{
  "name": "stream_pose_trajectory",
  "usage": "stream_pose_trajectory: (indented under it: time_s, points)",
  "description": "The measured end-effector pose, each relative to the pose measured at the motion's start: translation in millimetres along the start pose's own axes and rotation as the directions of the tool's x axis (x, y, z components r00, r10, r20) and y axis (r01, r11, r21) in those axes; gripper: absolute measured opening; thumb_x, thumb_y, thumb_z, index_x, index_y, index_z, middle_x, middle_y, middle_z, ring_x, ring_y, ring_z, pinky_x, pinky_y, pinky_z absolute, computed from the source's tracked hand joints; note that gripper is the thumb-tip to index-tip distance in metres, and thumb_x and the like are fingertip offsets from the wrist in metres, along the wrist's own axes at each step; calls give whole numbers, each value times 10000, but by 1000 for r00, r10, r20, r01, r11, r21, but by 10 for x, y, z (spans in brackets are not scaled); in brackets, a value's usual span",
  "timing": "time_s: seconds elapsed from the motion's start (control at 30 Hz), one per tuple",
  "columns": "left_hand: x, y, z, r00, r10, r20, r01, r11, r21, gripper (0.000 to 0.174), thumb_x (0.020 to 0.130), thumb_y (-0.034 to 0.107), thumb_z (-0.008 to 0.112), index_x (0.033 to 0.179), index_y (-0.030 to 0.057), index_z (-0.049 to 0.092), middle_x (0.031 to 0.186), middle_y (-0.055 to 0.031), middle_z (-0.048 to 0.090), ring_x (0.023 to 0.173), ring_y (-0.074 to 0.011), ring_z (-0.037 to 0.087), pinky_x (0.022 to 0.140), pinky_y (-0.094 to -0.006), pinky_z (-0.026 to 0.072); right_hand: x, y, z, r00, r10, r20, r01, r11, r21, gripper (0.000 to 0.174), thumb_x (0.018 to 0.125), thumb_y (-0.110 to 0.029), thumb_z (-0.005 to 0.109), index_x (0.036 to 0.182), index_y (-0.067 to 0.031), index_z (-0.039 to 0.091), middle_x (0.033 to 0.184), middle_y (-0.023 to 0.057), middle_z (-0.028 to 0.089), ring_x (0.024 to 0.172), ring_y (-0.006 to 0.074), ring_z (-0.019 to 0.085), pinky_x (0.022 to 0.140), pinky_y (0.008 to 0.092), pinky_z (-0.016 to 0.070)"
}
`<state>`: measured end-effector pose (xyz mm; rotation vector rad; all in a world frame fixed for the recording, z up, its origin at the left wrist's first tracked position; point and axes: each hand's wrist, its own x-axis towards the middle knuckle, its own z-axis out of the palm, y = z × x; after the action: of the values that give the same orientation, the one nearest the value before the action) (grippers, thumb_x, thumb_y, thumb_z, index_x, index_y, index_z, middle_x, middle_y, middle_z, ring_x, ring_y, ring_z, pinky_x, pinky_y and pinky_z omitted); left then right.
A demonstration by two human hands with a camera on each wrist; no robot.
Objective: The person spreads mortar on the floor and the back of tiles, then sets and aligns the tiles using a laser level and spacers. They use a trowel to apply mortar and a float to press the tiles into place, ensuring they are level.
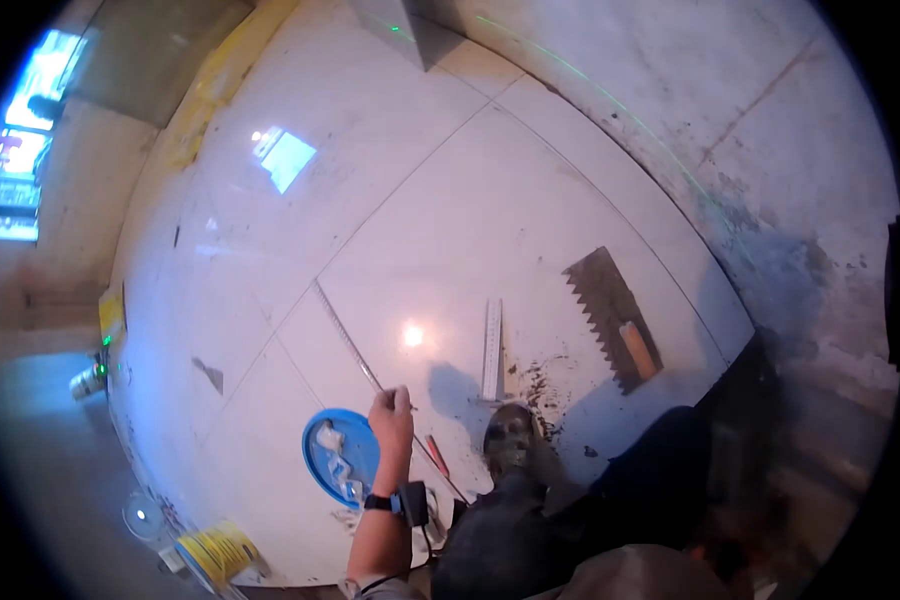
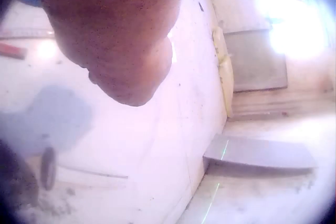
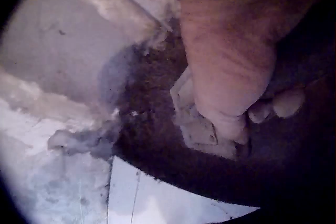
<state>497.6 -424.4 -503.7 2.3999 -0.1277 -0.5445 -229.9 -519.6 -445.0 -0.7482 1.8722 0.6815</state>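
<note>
My left hand is raised over the floor, its fingers curled, beside a blue round lid with whitish pieces. A thin metal strip passes under it. The left wrist view shows the back of the left hand; its fingertips are hidden and nothing shows in its grip. In the right wrist view my right hand grips a pale angular object against dark surroundings. I cannot make out the right hand in the head view.
On the tiled floor lie a red-handled tool, a metal square and a notched trowel. A shoe stands below the square. A yellow spool is at lower left, an upright panel at the top.
</note>
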Motion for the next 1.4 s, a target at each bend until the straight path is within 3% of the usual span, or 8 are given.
stream_pose_trajectory:
  time_s: [0.37, 0.47, 0.53, 0.6, 0.77, 0.8, 1.07, 1.4]
  points:
    - [-942, -799, 294, 956, 258, 138, -276, 952, 131, 463, 851, 401, 746, 1081, 4, 677, 752, -177, 708, 663, -279, 691, 630, -399, 527, 547, -459, 303, 933, -359, -22, 338, 895, -292, 315, 949, -262, 612, 1102, 13, 619, 1073, 163, 646, 947, 271, 620, 811, 389, 502]
    - [-608, -158, 460, 733, -357, 579, 382, 920, 84, 577, 882, 573, 633, 989, 10, 692, 641, -85, 672, 543, -183, 630, 485, -351, 456, 486, -1236, 71, 762, -640, -103, 536, 712, -453, 279, 962, -240, 595, 1054, 20, 637, 1020, 167, 660, 905, 268, 630, 780, 387, 511]
    - [-471, -50, 675, 659, -370, 655, 419, 904, 89, 519, 901, 538, 592, 899, 28, 692, 653, -59, 669, 517, -161, 589, 443, -326, 394, 309, -2049, -96, 450, -872, -194, 786, 490, -378, 250, 954, -222, 592, 959, 24, 635, 861, 168, 652, 792, 237, 610, 703, 377, 489]
    - [-430, -88, 765, 671, -304, 677, 499, 860, -108, 333, 905, 356, 557, 801, 63, 676, 643, -46, 644, 506, -140, 542, 450, -313, 379, -239, -2942, -14, 412, -888, -205, 853, 455, -257, 201, 939, -182, 601, 945, 14, 647, 746, 108, 621, 693, 186, 576, 662, 365, 490]
    - [-693, 432, 491, 760, -83, 645, 248, 954, -170, 306, 949, 268, 569, 836, -4, 650, 580, -61, 559, 438, -131, 516, 402, -269, 393, -1350, -4172, 657, 335, -941, 55, 940, 337, 52, 518, 950, -378, 658, 1301, -14, 545, 1006, 121, 671, 907, 173, 633, 763, 331, 519]
    - [-726, 554, 491, 766, 9, 643, 157, 967, -201, 305, 956, 258, 569, 843, -14, 648, 592, -60, 564, 455, -128, 526, 413, -268, 402, -1286, -4228, 855, 159, -987, 37, 985, 161, 65, 607, 955, -441, 633, 1303, 45, 526, 947, 155, 678, 836, 232, 639, 763, 345, 503]
    - [-725, 777, 516, 625, 346, 700, -212, 938, -274, 345, 1010, 285, 544, 1006, -44, 643, 721, -85, 650, 567, -116, 589, 468, -249, 424, -1455, -3911, 834, -125, -965, -232, 989, -102, -107, 182, 962, -193, 633, 959, -16, 677, 694, 141, 600, 608, 200, 576, 586, 349, 467]
    - [-938, -324, -385, 913, -132, 385, 199, 970, -140, 251, 989, 235, 585, 998, -13, 626, 743, -60, 618, 599, -108, 538, 542, -257, 456, -388, -3290, -1163, 38, -796, -604, 662, 474, -581, 256, 951, -272, 597, 884, -31, 646, 813, 242, 646, 805, 456, 618, 679, 496, 486]
